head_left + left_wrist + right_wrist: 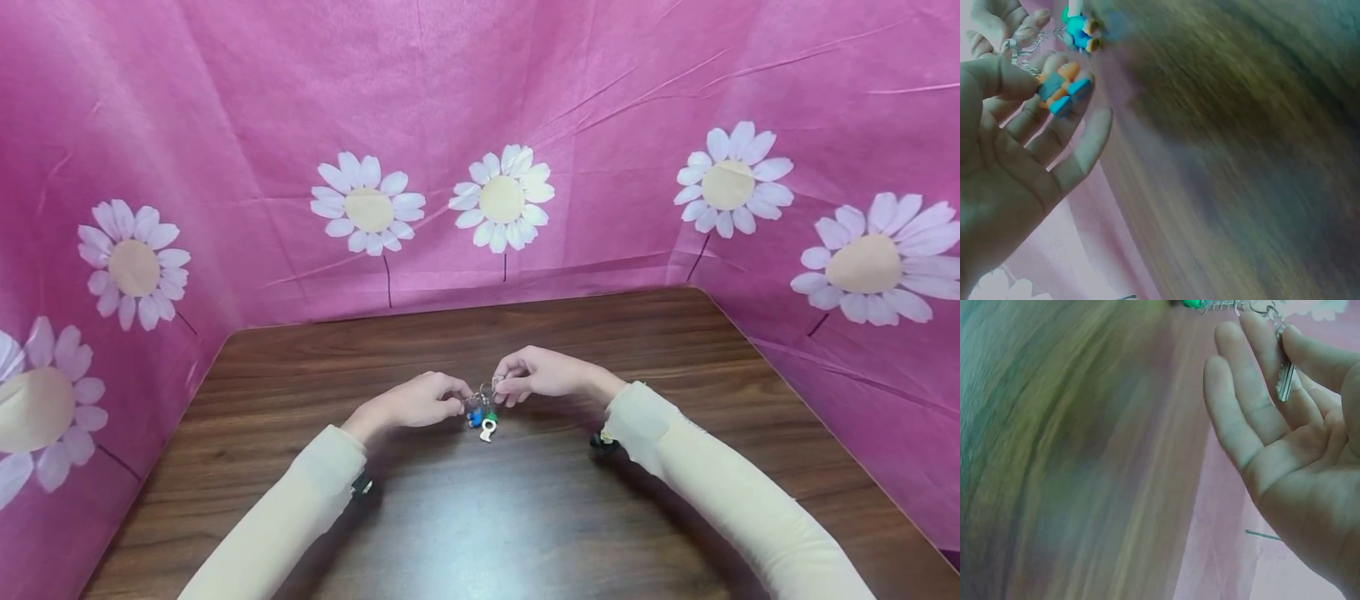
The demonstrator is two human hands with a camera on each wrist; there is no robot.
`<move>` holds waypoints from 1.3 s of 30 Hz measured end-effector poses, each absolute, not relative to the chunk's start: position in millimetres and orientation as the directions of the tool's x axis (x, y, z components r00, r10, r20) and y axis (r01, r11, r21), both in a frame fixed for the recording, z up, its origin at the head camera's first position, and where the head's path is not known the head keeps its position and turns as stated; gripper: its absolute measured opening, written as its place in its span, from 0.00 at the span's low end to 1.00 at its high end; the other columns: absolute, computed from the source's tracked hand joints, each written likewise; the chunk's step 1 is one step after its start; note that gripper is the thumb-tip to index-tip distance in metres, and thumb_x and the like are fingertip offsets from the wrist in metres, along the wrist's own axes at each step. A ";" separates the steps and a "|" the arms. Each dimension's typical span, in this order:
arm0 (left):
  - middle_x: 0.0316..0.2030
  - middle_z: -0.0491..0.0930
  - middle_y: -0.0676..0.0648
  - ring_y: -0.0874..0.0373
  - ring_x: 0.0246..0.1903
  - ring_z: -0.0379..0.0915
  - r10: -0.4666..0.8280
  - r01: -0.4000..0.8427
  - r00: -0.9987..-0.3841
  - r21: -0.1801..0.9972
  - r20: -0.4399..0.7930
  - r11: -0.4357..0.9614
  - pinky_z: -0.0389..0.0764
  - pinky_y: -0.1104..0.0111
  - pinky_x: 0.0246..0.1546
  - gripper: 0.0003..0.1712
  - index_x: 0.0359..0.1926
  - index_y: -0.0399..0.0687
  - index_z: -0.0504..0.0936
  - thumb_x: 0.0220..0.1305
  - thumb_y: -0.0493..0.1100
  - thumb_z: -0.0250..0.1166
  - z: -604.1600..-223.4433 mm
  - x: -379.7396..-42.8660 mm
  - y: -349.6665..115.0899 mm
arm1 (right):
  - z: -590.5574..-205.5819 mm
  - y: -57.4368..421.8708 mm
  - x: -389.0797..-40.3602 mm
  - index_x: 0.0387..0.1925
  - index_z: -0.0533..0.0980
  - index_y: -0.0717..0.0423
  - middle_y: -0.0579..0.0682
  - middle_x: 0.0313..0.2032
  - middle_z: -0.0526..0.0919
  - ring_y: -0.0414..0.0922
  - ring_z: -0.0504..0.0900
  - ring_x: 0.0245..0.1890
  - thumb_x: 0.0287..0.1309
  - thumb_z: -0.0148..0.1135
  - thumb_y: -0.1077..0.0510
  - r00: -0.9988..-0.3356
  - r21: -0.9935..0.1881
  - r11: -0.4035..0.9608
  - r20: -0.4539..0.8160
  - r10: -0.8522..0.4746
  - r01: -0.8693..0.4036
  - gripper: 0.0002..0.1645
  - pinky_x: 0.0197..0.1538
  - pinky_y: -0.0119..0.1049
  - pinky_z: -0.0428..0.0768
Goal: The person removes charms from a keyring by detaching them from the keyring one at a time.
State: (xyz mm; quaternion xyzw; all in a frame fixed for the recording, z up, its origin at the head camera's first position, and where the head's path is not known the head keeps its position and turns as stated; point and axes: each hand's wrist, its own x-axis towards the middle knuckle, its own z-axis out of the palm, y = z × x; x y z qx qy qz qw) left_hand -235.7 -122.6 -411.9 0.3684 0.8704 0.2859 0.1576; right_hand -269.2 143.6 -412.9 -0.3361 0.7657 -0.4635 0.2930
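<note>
Both hands hold parts of one bunch of keyrings and charms over the middle of the table. My left hand (423, 400) pinches the bunch between thumb and fingers. Against its fingers lies a small orange-and-blue figure charm (1062, 89), seen in the left wrist view. Opposite, my right hand (543, 372) pinches a silver key (1285, 381) near its top, the blade pointing down over the fingers. A metal ring (1263, 306) links the key to the bunch. Between the hands hang a blue-and-green figure (1077, 31) on a chain and a cream-coloured charm (488, 430).
The brown wooden table (480, 517) extends under both arms. A pink cloth (247, 125) printed with white daisies stands around its back and sides. Pale sleeves cover both forearms, and a dark wrist device (362, 484) shows under the left cuff.
</note>
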 end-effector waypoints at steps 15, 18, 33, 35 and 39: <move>0.31 0.81 0.49 0.55 0.33 0.77 0.703 0.466 -0.711 0.747 -0.003 0.474 0.79 0.65 0.36 0.17 0.42 0.47 0.83 0.69 0.35 0.46 -378.6 -204.5 -119.9 | -382.6 153.2 -239.8 0.56 0.78 0.68 0.65 0.46 0.86 0.70 0.82 0.48 0.73 0.59 0.60 -0.569 -0.989 0.148 -0.119 -0.813 -0.005 0.17 0.54 0.65 0.77; 0.27 0.77 0.54 0.61 0.26 0.71 0.705 0.502 -0.709 0.723 0.031 0.474 0.76 0.67 0.30 0.16 0.44 0.52 0.83 0.72 0.39 0.48 -373.4 -199.9 -121.0 | -377.5 152.6 -235.4 0.55 0.78 0.68 0.66 0.45 0.86 0.62 0.86 0.45 0.73 0.59 0.60 -0.566 -0.991 0.130 -0.117 -0.816 0.017 0.17 0.55 0.66 0.75; 0.39 0.82 0.58 0.64 0.36 0.76 0.736 0.641 -0.634 0.694 0.237 0.329 0.80 0.68 0.36 0.10 0.47 0.54 0.86 0.77 0.47 0.59 -372.6 -192.9 -126.3 | -374.7 146.0 -224.6 0.51 0.78 0.71 0.72 0.46 0.83 0.55 0.87 0.43 0.72 0.59 0.60 -0.554 -0.994 0.079 -0.107 -0.826 0.075 0.16 0.55 0.64 0.77; 0.38 0.81 0.56 0.63 0.37 0.75 0.730 0.610 -0.648 0.721 0.217 0.327 0.79 0.67 0.37 0.09 0.46 0.54 0.85 0.77 0.46 0.58 -372.4 -191.9 -126.3 | -374.7 144.3 -223.9 0.51 0.78 0.70 0.68 0.45 0.84 0.55 0.87 0.43 0.73 0.59 0.60 -0.552 -0.994 0.069 -0.105 -0.827 0.085 0.16 0.55 0.64 0.76; 0.38 0.84 0.51 0.59 0.38 0.77 0.734 0.531 -0.663 0.784 0.149 0.321 0.79 0.67 0.42 0.10 0.47 0.52 0.83 0.79 0.47 0.56 -372.9 -190.1 -125.2 | -376.8 142.3 -224.7 0.51 0.78 0.70 0.63 0.43 0.86 0.53 0.87 0.42 0.73 0.58 0.60 -0.547 -0.993 0.056 -0.106 -0.831 0.107 0.16 0.55 0.64 0.76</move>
